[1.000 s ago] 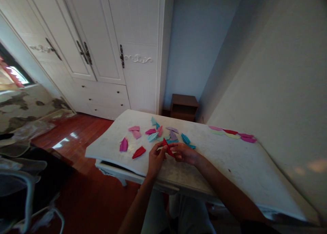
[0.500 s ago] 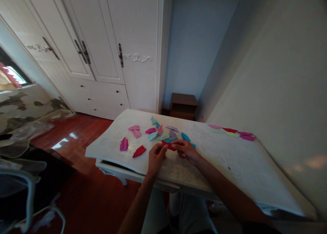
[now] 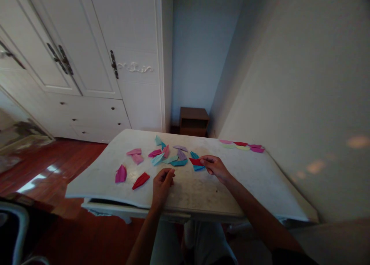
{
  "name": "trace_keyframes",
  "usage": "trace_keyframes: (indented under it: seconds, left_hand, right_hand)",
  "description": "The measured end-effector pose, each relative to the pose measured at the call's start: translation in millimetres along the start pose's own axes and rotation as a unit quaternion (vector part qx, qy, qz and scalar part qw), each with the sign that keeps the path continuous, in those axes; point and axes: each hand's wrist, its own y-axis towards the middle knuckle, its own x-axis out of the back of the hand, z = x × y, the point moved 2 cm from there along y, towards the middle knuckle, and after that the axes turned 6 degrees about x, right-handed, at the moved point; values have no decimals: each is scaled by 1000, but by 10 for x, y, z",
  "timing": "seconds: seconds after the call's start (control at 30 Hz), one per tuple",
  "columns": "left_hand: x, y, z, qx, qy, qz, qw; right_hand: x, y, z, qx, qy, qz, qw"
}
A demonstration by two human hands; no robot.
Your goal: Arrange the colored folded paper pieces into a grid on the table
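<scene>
Between the thumb and fingers of my right hand [image 3: 216, 168] is a red folded paper piece [image 3: 195, 162], held over blue folded paper pieces [image 3: 194, 155] on the table. My left hand [image 3: 162, 184] is over the table's near side, its fingers curled together with nothing visible in them. Left of it lies another red folded paper piece [image 3: 140, 181], and farther left a magenta one [image 3: 121, 174]. Beyond my hands is a loose group of pink, teal and purple folded pieces, including a light blue one [image 3: 157, 159].
The white table [image 3: 231, 191] meets the wall on the right. Along its far right edge, paired folded papers [image 3: 242, 144] form a row in pink, red, green, yellow and magenta. A small brown cabinet [image 3: 194, 113] and a white wardrobe [image 3: 138, 99] stand behind the table.
My hands have come apart. The right hand has carried the red paper piece to the right, and the left hand has let go of it. The camera view has turned right.
</scene>
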Motion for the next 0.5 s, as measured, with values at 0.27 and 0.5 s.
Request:
trace_keyframes:
  seconds: [0.27, 0.5]
  left_hand:
    - [25, 29, 40, 4, 28, 0, 1000]
    - [58, 41, 41, 11, 66, -12, 998]
  right_hand:
    - [1297, -60, -177, 25, -142, -141, 980]
    - [2514, -144, -377, -12, -302, -245, 921]
